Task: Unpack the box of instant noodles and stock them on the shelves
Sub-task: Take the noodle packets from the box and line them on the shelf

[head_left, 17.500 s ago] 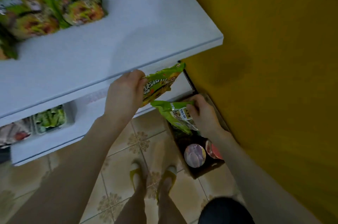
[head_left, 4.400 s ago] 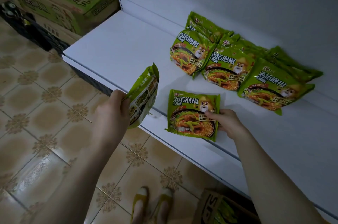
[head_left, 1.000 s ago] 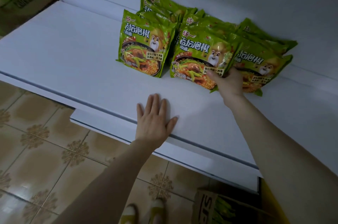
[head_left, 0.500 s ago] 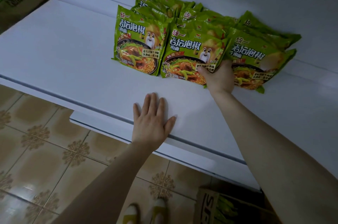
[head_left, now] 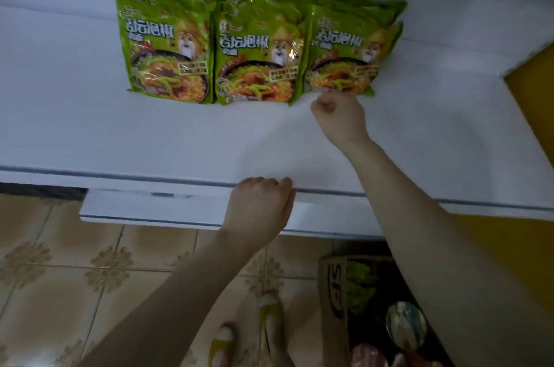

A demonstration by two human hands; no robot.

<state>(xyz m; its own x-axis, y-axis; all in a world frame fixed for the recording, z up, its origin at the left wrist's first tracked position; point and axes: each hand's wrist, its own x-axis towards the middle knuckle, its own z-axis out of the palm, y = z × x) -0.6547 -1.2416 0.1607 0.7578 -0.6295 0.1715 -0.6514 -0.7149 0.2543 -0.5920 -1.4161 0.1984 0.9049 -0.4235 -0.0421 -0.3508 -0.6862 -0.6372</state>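
1. Green noodle packets (head_left: 257, 51) lie in three rows at the back of the shelf (head_left: 90, 132).
2. Our right hand (head_left: 338, 114), fingers curled, meets the rightmost row's near edge; we cannot tell whether it grips.
3. Our left hand (head_left: 259, 204), curled and empty, rests on the shelf's front lip.
4. The box (head_left: 332, 291) stands below the shelf.
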